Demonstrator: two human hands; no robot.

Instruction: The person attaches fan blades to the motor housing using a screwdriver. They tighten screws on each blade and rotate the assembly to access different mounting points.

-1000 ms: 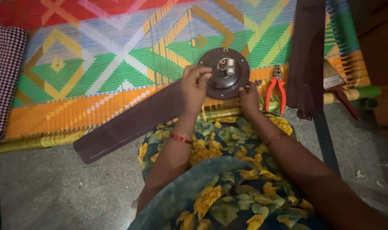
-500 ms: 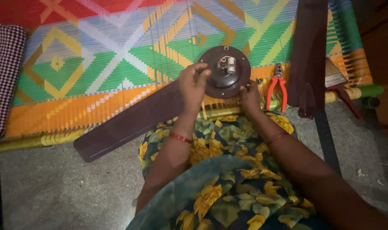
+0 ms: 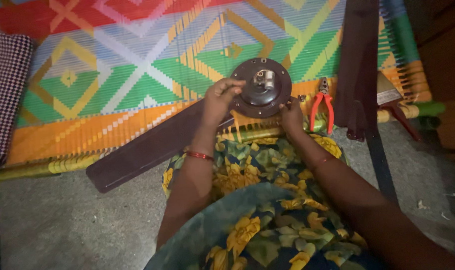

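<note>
I'm seeing the left hand (image 3: pixel 218 100) fingers curling closed on the fan motor hub (image 3: pixel 261 87) rim, the right hand (image 3: pixel 291 116) pinching its lower edge, hub sitting at the woven cot (image 3: pixel 112 75) edge. Risk I'm judging: the hub is tipping off that edge, dragged by the attached blade (image 3: pixel 147 145) overhanging left of it.

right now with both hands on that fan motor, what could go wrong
The fan motor sits near the woven cot's edge, gripped only at its rim by the left hand and right hand, so it could tip off toward the lap. The attached blade overhangs the floor and might lever the motor sideways. The red-handled pliers lie close to the right hand, so a nudge could knock them off.
</note>
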